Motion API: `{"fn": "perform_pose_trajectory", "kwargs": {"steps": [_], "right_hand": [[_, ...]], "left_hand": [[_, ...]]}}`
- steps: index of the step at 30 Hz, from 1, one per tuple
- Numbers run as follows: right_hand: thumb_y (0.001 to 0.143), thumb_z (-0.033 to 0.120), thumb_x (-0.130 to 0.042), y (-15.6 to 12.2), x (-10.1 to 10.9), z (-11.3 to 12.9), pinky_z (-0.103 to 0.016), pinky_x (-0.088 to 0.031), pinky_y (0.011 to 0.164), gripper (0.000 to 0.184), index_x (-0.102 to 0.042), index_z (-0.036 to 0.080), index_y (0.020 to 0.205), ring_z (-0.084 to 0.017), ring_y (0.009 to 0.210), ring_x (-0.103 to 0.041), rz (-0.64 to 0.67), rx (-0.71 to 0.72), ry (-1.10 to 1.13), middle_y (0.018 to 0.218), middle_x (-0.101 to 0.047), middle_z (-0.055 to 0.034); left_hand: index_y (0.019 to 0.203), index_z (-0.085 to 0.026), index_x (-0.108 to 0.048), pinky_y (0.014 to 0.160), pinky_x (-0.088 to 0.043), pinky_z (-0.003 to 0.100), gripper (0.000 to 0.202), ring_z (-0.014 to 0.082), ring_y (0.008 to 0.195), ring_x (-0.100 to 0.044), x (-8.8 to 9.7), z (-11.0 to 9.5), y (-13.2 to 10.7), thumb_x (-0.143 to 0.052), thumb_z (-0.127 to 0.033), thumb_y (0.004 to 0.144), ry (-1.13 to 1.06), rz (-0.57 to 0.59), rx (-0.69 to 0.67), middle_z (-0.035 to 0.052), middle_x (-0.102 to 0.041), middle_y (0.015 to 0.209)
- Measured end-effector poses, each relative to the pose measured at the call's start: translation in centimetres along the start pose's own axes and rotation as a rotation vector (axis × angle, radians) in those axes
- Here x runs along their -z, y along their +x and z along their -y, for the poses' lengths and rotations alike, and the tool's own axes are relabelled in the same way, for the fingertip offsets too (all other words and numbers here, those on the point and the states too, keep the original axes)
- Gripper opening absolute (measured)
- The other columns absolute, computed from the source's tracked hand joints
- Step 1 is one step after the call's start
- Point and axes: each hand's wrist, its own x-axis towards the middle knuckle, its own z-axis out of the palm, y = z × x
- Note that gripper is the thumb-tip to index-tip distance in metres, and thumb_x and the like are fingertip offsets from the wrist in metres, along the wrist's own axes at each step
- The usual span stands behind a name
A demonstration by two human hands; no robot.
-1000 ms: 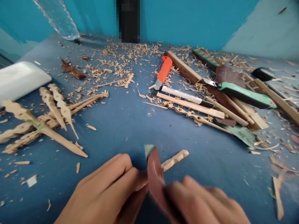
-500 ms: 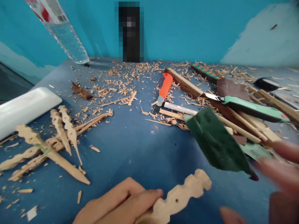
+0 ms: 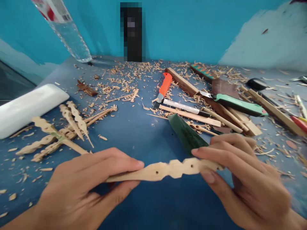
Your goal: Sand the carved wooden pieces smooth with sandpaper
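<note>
A pale carved wooden stick (image 3: pixel 176 169), with wavy notched edges and small dark holes, lies level across the front of the view. My left hand (image 3: pixel 88 185) pinches its narrow left part between thumb and fingers. At the other end, the thumb and fingertips of my right hand (image 3: pixel 249 179) are closed on the stick's knobbed tip. A dark green, curled sheet (image 3: pixel 187 134), perhaps sandpaper, rests just behind; its lower end meets my right fingertips, and whether they grip it I cannot tell.
Several carved sticks (image 3: pixel 72 119) lie left beside a white slab (image 3: pixel 31 108). An orange-handled cutter (image 3: pixel 165 84), a marker (image 3: pixel 182 107), wood strips (image 3: pixel 189 115) and a green-handled knife (image 3: pixel 240 103) with bare blade lie right. Shavings litter the blue table; a water bottle (image 3: pixel 68 36) leans behind.
My right hand has come in from the right and closed on the stick. The stick has turned from slanting to nearly level. The green sheet now sits further left and looks narrower.
</note>
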Motion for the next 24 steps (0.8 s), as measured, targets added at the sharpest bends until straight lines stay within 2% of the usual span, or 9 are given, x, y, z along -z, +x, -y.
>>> {"fn": "perform_pose_trajectory", "kwargs": {"steps": [3, 7, 12, 19, 24], "right_hand": [[0.095, 0.007, -0.062, -0.1, -0.1, -0.1, -0.039, -0.043, 0.084, 0.02, -0.067, 0.013, 0.114, -0.021, 0.095, -0.058, -0.024, 0.021, -0.001, 0.088, -0.068, -0.0048], [0.094, 0.005, -0.063, -0.2, -0.2, 0.0, -0.039, -0.044, 0.082, 0.021, -0.066, 0.013, 0.113, -0.02, 0.092, -0.059, -0.05, 0.042, 0.018, 0.088, -0.068, -0.0038], [0.092, 0.004, -0.063, -0.3, -0.2, 0.0, -0.039, -0.042, 0.076, 0.024, -0.065, 0.013, 0.113, -0.02, 0.086, -0.056, -0.07, 0.055, 0.03, 0.086, -0.066, -0.0041], [0.089, 0.0, -0.062, -0.3, -0.2, -0.2, -0.04, -0.042, 0.075, 0.033, -0.065, 0.014, 0.118, -0.02, 0.08, -0.057, -0.089, 0.082, 0.083, 0.086, -0.067, -0.0037], [0.087, 0.001, -0.063, -0.4, -0.2, -0.2, -0.038, -0.042, 0.072, 0.035, -0.064, 0.013, 0.12, -0.019, 0.078, -0.056, -0.091, 0.061, 0.086, 0.085, -0.065, -0.0029]], "left_hand": [[0.107, -0.033, -0.071, 0.065, -0.054, 0.012, 0.017, 0.0056, 0.071, -0.072, 0.5, -0.3, 0.8, -0.07, -0.022, 0.093, -0.029, -0.063, -0.021, -0.0091, -0.076, 0.091], [0.105, -0.032, -0.073, 0.061, -0.056, 0.014, 0.022, 0.0079, 0.069, -0.073, 0.8, -0.4, 0.7, -0.074, -0.018, 0.088, -0.032, -0.135, -0.046, -0.0078, -0.078, 0.09], [0.103, -0.035, -0.073, 0.053, -0.054, 0.017, 0.021, 0.0093, 0.066, -0.073, 1.1, -0.6, 0.8, -0.072, -0.019, 0.088, -0.02, -0.159, -0.005, -0.0085, -0.078, 0.087], [0.102, -0.039, -0.074, 0.057, -0.057, 0.02, 0.021, 0.0109, 0.066, -0.073, 1.2, -0.4, 0.4, -0.075, -0.026, 0.086, 0.021, -0.197, 0.038, -0.0094, -0.078, 0.087], [0.1, -0.038, -0.078, 0.061, -0.054, 0.018, 0.03, 0.0076, 0.068, -0.071, 1.2, 0.4, 0.1, -0.076, -0.014, 0.081, -0.005, -0.231, 0.063, -0.0124, -0.077, 0.09]]}}
